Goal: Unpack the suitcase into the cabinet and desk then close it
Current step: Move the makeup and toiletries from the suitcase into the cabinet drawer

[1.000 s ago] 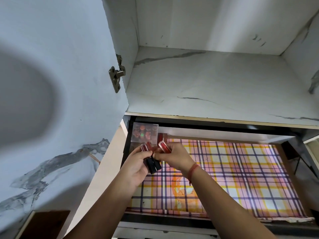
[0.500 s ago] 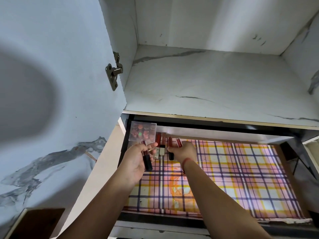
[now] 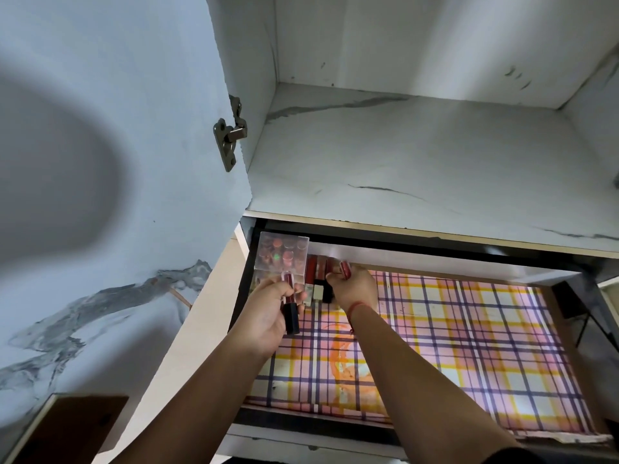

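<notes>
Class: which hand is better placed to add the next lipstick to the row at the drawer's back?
Right, probably. The right hand pinches a red tube directly beside the row of tubes at the back of the drawer. The left hand grips its dark-capped tube nearer the front, short of the row.

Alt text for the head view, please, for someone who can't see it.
Over an open drawer lined with plaid paper, the left hand grips a red-and-black lipstick and the right hand holds a red tube beside a row of lipsticks and a clear box in its back-left corner. A white cabinet shelf sits above.
</notes>
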